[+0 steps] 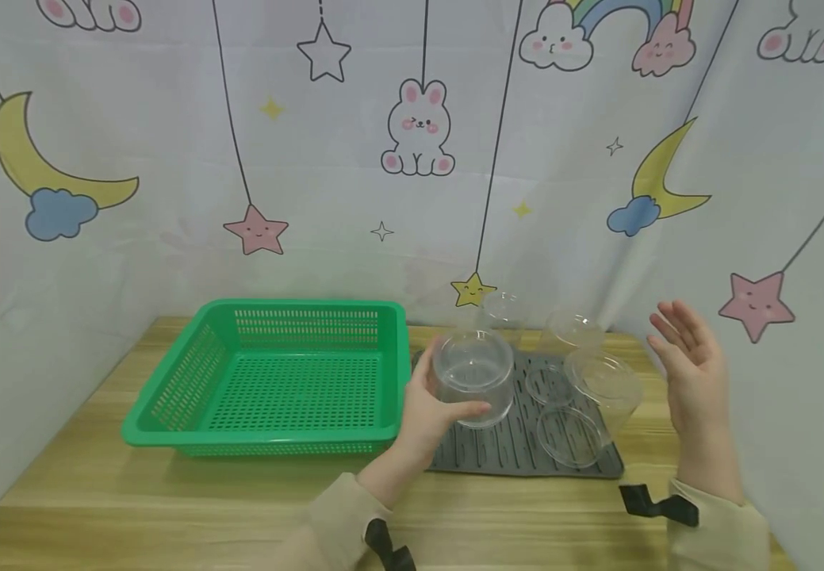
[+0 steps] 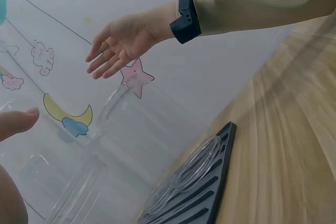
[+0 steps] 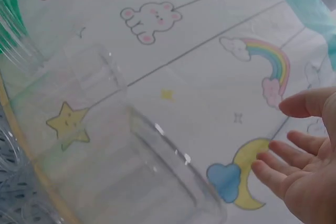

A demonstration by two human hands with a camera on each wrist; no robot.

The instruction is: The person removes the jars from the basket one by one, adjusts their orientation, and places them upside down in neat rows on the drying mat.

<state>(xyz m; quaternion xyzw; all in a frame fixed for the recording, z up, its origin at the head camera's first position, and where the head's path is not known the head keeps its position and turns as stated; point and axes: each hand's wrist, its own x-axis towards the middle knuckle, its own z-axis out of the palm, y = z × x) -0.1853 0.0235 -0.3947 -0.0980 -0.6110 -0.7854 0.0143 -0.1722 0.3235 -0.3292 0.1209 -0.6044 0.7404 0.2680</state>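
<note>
My left hand (image 1: 434,406) grips a short, clear round container (image 1: 473,373), thumb across its front and fingers at its left side. It is held over the left part of the grey ribbed mat (image 1: 519,461). Several taller clear containers stand on that mat, among them a front right one (image 1: 606,381) and a back right one (image 1: 574,329). To the right of them, my right hand (image 1: 693,369) is raised in the air with its fingers loosely extended and nothing in them. In the right wrist view, a clear container (image 3: 163,156) appears close beside this right hand.
A green slotted basket (image 1: 269,438) stands on the wooden table (image 1: 169,515), left of the mat. Behind the table hangs a white curtain (image 1: 340,159) printed with moons, stars and rabbits. The clear containers crowd the mat's right half.
</note>
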